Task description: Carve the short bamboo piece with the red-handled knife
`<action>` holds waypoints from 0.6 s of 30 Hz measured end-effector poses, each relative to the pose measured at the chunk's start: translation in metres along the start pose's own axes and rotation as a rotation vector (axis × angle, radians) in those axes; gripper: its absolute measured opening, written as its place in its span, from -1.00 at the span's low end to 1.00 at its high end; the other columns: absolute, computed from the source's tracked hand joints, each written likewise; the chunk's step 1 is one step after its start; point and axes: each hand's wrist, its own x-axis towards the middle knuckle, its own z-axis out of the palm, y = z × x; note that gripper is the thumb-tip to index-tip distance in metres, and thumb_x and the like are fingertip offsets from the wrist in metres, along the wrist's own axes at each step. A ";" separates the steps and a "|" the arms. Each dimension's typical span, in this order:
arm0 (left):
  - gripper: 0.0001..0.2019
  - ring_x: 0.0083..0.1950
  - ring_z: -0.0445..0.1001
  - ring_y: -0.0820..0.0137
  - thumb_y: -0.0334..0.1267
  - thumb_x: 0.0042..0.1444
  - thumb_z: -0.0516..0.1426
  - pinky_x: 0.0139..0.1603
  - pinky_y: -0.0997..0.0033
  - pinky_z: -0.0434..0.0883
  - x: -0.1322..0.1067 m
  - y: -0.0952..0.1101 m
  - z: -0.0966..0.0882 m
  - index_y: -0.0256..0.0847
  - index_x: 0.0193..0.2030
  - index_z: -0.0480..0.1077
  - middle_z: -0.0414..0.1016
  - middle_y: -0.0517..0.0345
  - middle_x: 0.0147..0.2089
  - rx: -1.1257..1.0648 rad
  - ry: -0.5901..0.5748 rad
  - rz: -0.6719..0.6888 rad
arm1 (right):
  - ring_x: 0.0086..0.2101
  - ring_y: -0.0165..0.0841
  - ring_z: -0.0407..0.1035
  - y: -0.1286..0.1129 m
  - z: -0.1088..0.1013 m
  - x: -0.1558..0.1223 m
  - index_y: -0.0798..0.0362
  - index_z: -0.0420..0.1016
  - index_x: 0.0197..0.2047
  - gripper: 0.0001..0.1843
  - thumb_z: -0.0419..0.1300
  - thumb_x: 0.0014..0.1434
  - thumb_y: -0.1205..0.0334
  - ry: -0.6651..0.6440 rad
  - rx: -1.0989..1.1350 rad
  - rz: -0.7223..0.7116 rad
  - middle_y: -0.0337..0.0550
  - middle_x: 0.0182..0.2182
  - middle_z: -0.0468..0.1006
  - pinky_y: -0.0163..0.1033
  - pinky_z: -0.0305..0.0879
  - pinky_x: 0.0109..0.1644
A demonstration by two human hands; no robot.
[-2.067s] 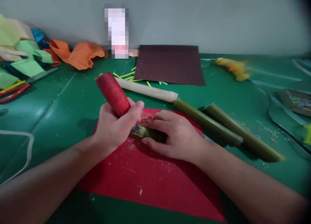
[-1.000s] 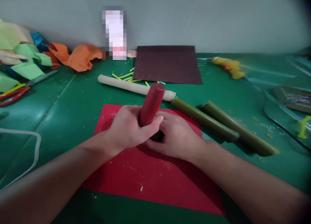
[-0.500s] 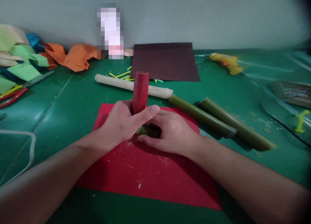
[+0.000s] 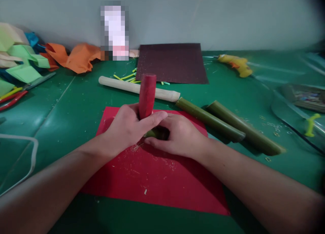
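Note:
Over a red sheet (image 4: 162,186), my left hand (image 4: 124,130) is wrapped round an upright red wooden handle (image 4: 147,95). The lower end of this tool is hidden behind my hands, so its kind does not show. My right hand (image 4: 182,135) is closed round a short green bamboo piece (image 4: 157,133) lying on the sheet, just right of the handle. My left thumb reaches across to touch the right hand. Pale shavings are scattered on the sheet below the bamboo piece.
Beyond my hands lie a pale wooden stick (image 4: 137,89), two green bamboo lengths (image 4: 213,119) and a dark brown sheet (image 4: 172,63). A yellow glue gun (image 4: 235,64) rests at the back right. Red-handled scissors (image 4: 15,100) and crumpled orange cloth (image 4: 83,58) are on the left.
Both hands keep their grip on the red handle and the bamboo piece, almost in place. The whole view has shifted very slightly.

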 end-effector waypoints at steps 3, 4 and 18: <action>-0.61 -0.58 0.34 0.52 0.07 0.11 0.29 -0.61 0.58 0.31 -0.001 -0.001 0.002 -0.21 -0.49 0.41 0.41 0.25 -0.57 -0.089 0.070 0.021 | -0.30 -0.29 0.47 0.001 0.000 0.000 0.11 0.58 -0.19 -0.70 0.34 0.09 0.08 0.004 0.022 0.024 -0.09 -0.28 0.65 -0.23 0.29 -0.25; -0.61 -0.58 0.33 0.53 0.07 0.11 0.29 -0.60 0.59 0.31 0.000 -0.002 0.002 -0.20 -0.50 0.40 0.39 0.26 -0.58 -0.101 0.085 0.027 | -0.32 -0.30 0.46 0.001 0.000 0.000 0.11 0.57 -0.20 -0.70 0.35 0.08 0.07 0.002 0.025 0.033 -0.11 -0.30 0.64 -0.23 0.28 -0.26; -0.48 -0.54 0.31 0.50 0.24 0.14 0.19 -0.57 0.53 0.30 -0.003 -0.007 0.000 -0.20 -0.53 0.34 0.36 0.21 -0.54 -0.136 -0.065 0.058 | -0.29 -0.29 0.47 -0.002 -0.002 -0.001 0.09 0.55 -0.20 -0.73 0.32 0.09 0.10 -0.034 0.066 0.045 -0.09 -0.27 0.64 -0.22 0.30 -0.23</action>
